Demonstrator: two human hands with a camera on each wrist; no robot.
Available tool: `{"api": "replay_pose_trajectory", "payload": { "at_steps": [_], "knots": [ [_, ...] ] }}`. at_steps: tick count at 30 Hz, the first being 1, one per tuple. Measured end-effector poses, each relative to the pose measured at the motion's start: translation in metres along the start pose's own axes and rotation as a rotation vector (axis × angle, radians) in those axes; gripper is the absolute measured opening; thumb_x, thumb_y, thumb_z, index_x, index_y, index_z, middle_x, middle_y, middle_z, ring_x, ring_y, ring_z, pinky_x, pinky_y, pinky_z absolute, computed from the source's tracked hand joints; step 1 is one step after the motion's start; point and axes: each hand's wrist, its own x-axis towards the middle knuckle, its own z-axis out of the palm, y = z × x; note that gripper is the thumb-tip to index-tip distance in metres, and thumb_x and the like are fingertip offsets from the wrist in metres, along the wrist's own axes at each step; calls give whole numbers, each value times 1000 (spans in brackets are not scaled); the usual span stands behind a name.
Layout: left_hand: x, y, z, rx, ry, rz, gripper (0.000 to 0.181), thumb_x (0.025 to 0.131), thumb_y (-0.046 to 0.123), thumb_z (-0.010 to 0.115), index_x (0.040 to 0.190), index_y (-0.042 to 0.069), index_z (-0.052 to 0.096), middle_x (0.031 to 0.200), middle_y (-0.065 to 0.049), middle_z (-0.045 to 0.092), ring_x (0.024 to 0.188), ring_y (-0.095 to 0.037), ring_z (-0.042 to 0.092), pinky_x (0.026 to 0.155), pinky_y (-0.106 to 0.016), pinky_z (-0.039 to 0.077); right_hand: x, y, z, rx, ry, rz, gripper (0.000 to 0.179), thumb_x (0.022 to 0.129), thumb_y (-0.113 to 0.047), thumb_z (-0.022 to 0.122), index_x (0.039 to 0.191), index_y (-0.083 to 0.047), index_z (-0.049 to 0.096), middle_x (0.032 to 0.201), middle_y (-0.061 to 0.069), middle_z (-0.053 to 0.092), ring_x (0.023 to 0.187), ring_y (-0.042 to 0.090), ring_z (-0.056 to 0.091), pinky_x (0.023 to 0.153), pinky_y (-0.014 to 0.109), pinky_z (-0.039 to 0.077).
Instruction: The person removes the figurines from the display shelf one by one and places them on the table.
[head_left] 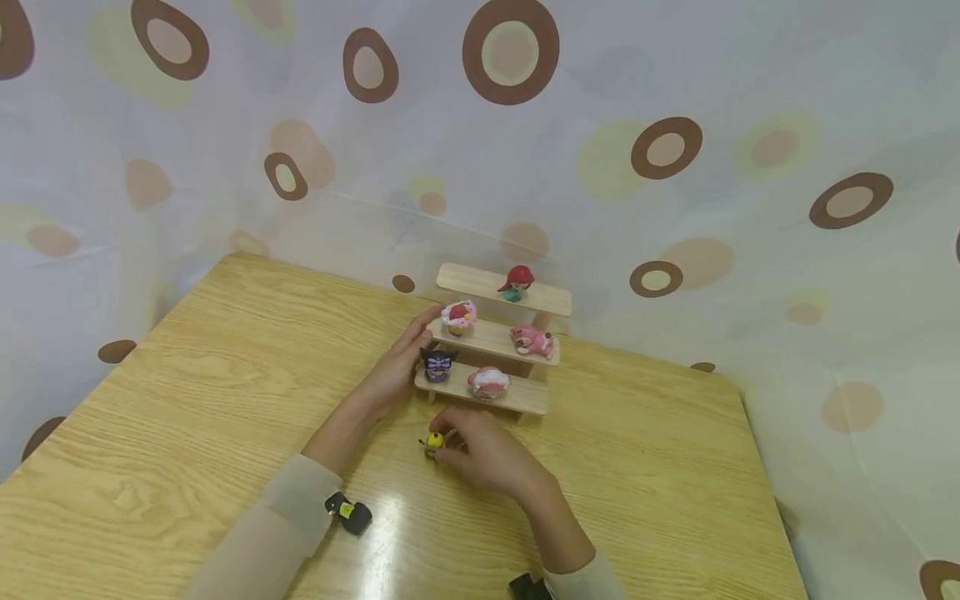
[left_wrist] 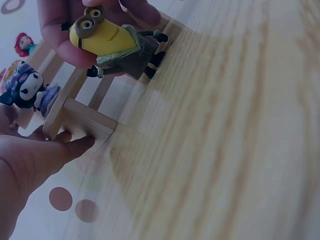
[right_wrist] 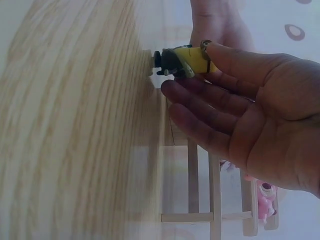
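The right hand [head_left: 483, 450] pinches a yellow figure with goggles [head_left: 435, 443] by its head, between the thumb and the bent fingers; the figure stands upright in front of the left front corner of a three-tier wooden stand [head_left: 491, 335]. Its feet are at or just above the tabletop [head_left: 660, 475]; whether they touch cannot be told. The left hand [head_left: 392, 371] grips the stand's left end, its fingertips bent against the support beneath the lowest tier. The stand is near the tabletop's far edge, before a patterned cloth [head_left: 480, 167]. On the lowest tier, a dark-eared figure [head_left: 437, 367] is at the left end and a pink-and-white figure [head_left: 489, 382] near the middle. The middle tier bears a cupcake-like figure [head_left: 458, 317] at its left end and a pink figure lying low [head_left: 533, 342] towards its right end. A red-haired figure [head_left: 518, 283] sits right of centre on the top tier. A black device [head_left: 349, 512] is at the left sleeve's cuff.
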Motion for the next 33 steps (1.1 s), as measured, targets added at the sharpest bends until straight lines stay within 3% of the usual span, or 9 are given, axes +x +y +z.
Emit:
{"api": "replay_pose_trajectory", "payload": {
  "at_steps": [8,14,20,27,30,33],
  "knots": [
    [0,1,2,0,-1,10,52,117,34,28,169,33,24,177,3,9,163,-26,1,130,-58,0,-4,-2,-5,-103,0,11,38,98,-18,77,131,-1,68,128,11,73,118,28,69,103,42,56],
    [-1,1,0,-1,-5,8,51,117,36,29,168,36,26,177,3,8,163,-26,1,129,-59,-1,-13,-13,-16,-53,80,30,39,104,-23,69,136,0,66,135,14,70,125,32,66,106,48,55],
    [-2,1,-1,1,-7,9,50,117,37,29,167,39,27,177,2,7,163,-30,2,129,-61,0,-18,-21,-28,-18,237,-45,29,103,-22,72,127,-6,71,125,8,73,118,26,69,103,46,56],
    [-2,1,-3,-7,4,4,52,117,36,30,168,36,25,178,1,5,163,-33,2,129,-61,-1,-16,-12,-36,-27,532,-95,30,98,-14,78,126,-9,70,122,5,73,112,26,67,98,53,57],
    [-3,1,-4,-4,4,2,52,117,36,30,169,35,24,178,1,3,163,-33,1,129,-61,-2,-13,-6,-37,-70,577,-85,36,97,-12,79,131,-7,69,129,5,70,121,27,64,106,55,52],
    [-3,0,-4,-5,2,-1,52,117,37,30,169,35,23,178,1,2,163,-34,1,129,-61,-1,-10,-1,-36,-108,564,-64,42,97,-12,79,136,-5,66,139,9,66,134,30,58,115,55,45]
  ]
}}
